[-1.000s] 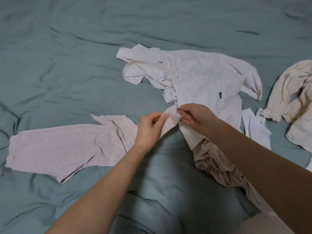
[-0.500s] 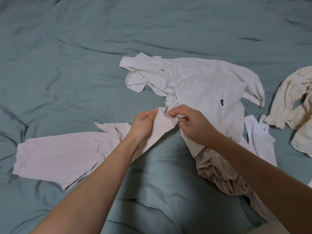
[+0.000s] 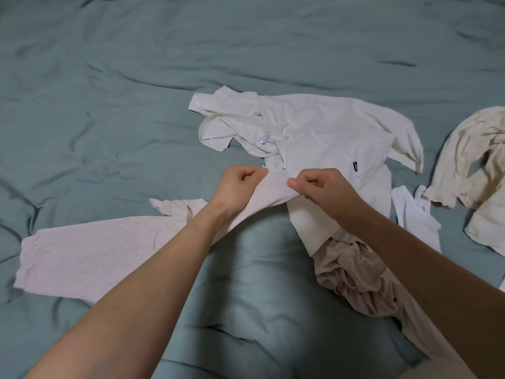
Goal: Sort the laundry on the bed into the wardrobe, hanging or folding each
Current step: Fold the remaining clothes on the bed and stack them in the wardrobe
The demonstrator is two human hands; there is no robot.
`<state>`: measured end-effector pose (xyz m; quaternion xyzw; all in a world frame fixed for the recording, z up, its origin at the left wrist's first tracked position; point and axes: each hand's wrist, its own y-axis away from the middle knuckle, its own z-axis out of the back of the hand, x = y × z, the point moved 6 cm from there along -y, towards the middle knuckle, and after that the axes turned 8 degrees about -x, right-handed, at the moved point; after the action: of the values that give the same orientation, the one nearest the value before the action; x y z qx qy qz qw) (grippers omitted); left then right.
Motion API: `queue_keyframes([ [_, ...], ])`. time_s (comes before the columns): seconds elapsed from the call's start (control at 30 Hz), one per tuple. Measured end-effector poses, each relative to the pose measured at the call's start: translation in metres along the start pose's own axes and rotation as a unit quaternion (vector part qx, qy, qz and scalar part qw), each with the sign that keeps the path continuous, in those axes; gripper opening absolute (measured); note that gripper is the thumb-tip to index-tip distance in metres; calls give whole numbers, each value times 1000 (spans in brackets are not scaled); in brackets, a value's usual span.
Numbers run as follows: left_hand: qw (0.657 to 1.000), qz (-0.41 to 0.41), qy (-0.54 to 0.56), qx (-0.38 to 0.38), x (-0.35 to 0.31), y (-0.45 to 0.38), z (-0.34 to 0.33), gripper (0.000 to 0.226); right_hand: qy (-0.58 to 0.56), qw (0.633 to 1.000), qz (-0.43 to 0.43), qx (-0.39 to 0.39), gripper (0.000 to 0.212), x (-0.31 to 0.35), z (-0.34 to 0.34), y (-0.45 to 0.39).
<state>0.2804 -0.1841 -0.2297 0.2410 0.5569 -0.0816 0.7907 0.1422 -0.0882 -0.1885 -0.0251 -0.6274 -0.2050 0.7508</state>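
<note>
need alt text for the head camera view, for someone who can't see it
Two bare hands, left hand and right hand, pinch one end of a pale pink speckled garment that trails left across a teal bedsheet. Behind them lies a crumpled cream shirt over a bunched beige garment, with a small white piece and a rumpled yellowish-cream garment to the right.

Wrinkled teal sheet (image 3: 114, 86) covers whole surface, creased most toward far-right and left edges; dark folds along left edge.
</note>
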Motion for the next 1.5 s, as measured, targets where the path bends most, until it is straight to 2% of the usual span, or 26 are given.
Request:
queue_keyframes([
  [0.1,1000,-27,8,13,-8,-1,-7,29,8,998,-61,18,11,-10,12,6],
  [0.13,999,-35,12,16,-11,0,-10,25,9,995,-94,16,11,-16,15,10],
  [0.27,997,-57,1,55,-10,12,-31,18,5,981,-195,-4,36,-40,9,28],
  [0.37,993,-59,12,105,-3,19,-43,18,16,984,-168,-63,39,-51,3,31],
  [0.43,990,-72,-7,118,0,23,-44,18,27,984,-142,-107,31,-55,4,33],
  [0.53,990,-60,-20,122,11,25,-42,18,-50,977,-141,-152,22,-60,7,42],
  [0.6,989,-55,-53,125,19,28,-40,14,-105,969,-154,-165,20,-66,7,48],
  [0.7,976,-68,-142,148,31,30,-34,18,-71,970,-151,-176,21,-69,6,52],
  [0.8,941,-74,-254,213,50,34,-25,35,-87,968,-155,-177,23,-69,2,53],
  [0.87,926,-71,-298,221,61,33,-15,46,-91,969,-149,-176,22,-70,0,55],
  [0.97,919,-61,-329,208,68,30,3,31,-51,970,-123,-204,25,-76,-1,59],
  [1.03,901,-75,-377,202,67,29,11,17,-19,969,-101,-226,28,-76,-1,61],
  [1.1,884,-103,-425,167,62,28,14,16,15,969,-83,-234,37,-75,-3,61],
  [1.2,859,-183,-473,73,44,27,13,22,68,971,-69,-221,49,-77,-7,61],
  [1.23,844,-219,-484,65,39,28,10,22,87,970,-67,-216,50,-78,-7,63],
  [1.3,813,-259,-512,98,40,29,-1,23,151,966,-50,-205,52,-79,-3,65],
  [1.37,782,-236,-557,149,50,26,-7,23,192,959,-48,-201,53,-82,3,68],
  [1.43,730,-193,-626,193,58,21,-9,29,208,956,-65,-196,54,-88,7,72],
  [1.5,685,-186,-678,191,57,14,-8,31,219,954,-91,-184,55,-93,5,77],
])
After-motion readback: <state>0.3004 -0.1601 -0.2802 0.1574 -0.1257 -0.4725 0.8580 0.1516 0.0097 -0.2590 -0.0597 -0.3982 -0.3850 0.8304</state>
